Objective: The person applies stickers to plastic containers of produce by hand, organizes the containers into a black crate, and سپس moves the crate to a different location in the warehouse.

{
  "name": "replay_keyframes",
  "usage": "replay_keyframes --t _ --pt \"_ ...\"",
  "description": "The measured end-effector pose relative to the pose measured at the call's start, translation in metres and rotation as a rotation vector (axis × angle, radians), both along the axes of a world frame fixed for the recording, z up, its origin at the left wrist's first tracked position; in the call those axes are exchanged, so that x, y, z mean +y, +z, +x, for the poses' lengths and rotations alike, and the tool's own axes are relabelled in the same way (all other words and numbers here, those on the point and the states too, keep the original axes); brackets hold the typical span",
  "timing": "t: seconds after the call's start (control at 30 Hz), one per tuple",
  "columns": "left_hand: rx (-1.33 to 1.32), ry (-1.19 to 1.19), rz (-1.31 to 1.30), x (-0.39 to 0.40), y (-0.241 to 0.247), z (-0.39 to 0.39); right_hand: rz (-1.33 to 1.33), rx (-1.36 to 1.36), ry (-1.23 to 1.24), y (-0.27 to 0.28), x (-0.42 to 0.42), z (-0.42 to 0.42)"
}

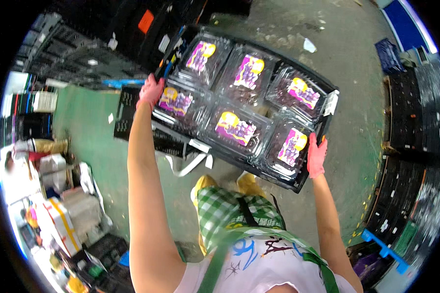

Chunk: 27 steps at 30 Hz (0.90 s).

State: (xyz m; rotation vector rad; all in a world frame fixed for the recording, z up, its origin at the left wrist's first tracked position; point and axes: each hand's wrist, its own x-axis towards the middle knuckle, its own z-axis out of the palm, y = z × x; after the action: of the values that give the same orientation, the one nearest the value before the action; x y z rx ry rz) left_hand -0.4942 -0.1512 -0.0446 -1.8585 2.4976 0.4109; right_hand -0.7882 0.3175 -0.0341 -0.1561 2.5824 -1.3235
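Observation:
My left hand [151, 91], in a pink glove, grips the left end of a black plastic crate [220, 152]. At the crate's right end, my right hand [316, 155], also in a pink glove, holds its wall. Inside lie several clear plastic clamshell boxes [236, 126] in two rows, each with a purple and yellow label picturing grapes. Dark contents show faintly through the lids. The crate is tilted in the view, above the floor and in front of my yellow shoes [205, 182]. The undersides of my fingers are hidden by the crate walls.
Stacked black crates [84, 55] stand at the upper left. Another black crate [126, 113] is partly beneath the held one. More crate stacks [403, 110] line the right side, some wrapped in film. A white box with yellow tape [64, 225] lies at the lower left.

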Motion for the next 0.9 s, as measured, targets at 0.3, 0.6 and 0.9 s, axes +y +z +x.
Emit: replay_keyframes --t 0.3,0.6,0.9 --pt "0.592 0.184 0.272 -0.004 -0.001 0.007 0.039 0.095 0.055 -0.005 0.001 -0.007" --pt "0.26 0.056 0.251 -0.056 -0.027 0.046 -0.079 -0.18 0.064 -0.05 0.025 -0.026" --pt "0.258 0.226 0.444 0.03 0.08 -0.032 -0.591 -0.656 0.111 -0.02 0.045 -0.056"
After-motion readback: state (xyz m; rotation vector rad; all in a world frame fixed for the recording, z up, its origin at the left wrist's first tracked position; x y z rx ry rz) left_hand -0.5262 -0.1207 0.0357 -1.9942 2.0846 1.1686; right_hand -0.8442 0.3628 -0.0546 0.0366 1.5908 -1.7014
